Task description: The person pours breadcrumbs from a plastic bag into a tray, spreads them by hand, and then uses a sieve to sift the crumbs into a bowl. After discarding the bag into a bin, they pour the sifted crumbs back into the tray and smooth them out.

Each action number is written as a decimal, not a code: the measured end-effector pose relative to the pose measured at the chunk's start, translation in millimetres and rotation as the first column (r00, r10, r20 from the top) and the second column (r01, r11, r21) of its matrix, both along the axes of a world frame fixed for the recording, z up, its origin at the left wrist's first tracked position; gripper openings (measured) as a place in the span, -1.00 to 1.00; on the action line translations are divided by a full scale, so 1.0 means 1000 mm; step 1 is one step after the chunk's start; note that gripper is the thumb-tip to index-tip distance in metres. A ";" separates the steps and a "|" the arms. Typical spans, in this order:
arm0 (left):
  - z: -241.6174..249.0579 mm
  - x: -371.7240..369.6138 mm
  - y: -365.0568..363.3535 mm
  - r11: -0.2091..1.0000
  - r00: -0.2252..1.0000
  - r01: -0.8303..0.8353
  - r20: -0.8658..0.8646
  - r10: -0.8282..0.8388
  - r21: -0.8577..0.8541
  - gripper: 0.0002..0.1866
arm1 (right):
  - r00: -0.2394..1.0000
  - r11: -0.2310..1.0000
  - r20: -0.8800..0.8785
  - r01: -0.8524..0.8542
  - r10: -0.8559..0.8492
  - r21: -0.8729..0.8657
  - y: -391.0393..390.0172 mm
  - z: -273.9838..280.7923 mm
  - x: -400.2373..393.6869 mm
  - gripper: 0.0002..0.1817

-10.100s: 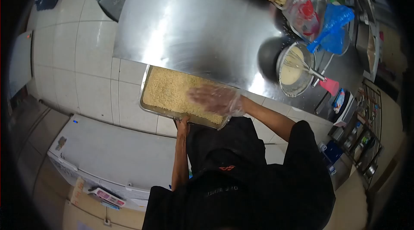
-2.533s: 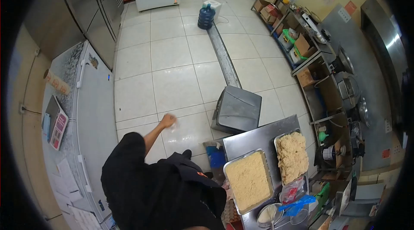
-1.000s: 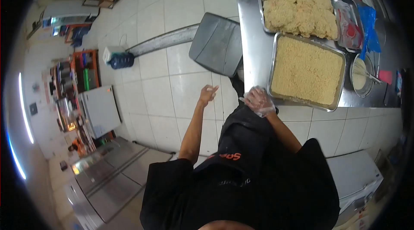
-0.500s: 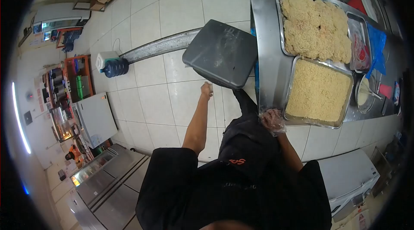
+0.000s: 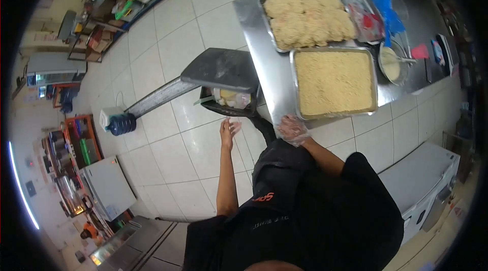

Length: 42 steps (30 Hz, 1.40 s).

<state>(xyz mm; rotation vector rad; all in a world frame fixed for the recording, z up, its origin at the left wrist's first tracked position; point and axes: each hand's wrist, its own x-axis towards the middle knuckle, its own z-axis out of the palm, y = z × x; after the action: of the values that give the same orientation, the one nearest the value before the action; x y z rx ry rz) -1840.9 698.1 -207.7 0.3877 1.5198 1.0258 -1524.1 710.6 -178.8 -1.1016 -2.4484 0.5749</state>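
Observation:
My left hand [image 5: 230, 127] is bare, its fingers apart, just in front of the grey trash bin [image 5: 226, 112]. A bit of clear film seems to show at its fingertips, too blurred to be sure. The bin's lid [image 5: 221, 70] is tilted up, and wrappers and other waste [image 5: 231, 98] show inside. My right hand [image 5: 292, 129], in a clear plastic glove, rests at the near corner of the steel table [image 5: 269, 75], fingers spread over the edge. Close to it on the table is a metal tray of pale crumbs [image 5: 335, 83].
Behind the crumb tray, another tray holds breaded pieces [image 5: 310, 17]. A smaller tray with a plastic bag [image 5: 366, 22], a blue bag [image 5: 389, 14] and a bowl of batter with a whisk [image 5: 391, 65] stand beside them. A water bottle [image 5: 122, 124] is on the tiled floor.
The bin's lid has risen, showing the waste inside. My left hand has gone from closed to fingers apart near the bin. The camera view has turned; my right hand stays at the table corner.

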 end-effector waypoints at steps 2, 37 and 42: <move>0.029 0.038 -0.027 0.995 0.997 0.074 0.017 -0.076 0.066 -0.55 | 1.000 0.998 0.002 0.008 -0.008 -0.058 0.004 -0.001 0.000 -0.86; 0.026 0.291 0.006 0.960 0.787 0.280 -0.565 -0.248 -0.031 -0.78 | 0.678 0.475 0.076 0.585 -0.731 -0.658 0.016 0.049 0.426 -0.55; 0.048 0.284 0.001 0.977 0.878 0.194 -0.460 -0.132 0.089 -0.80 | 0.789 0.625 0.132 0.565 -0.600 -0.538 0.013 0.061 0.418 -0.64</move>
<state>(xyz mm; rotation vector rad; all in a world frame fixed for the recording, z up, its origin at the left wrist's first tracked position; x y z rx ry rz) -1556.5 698.7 -159.3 0.8865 1.7977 0.9441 -1106.5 724.0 -117.3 -1.9680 -1.7050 1.1009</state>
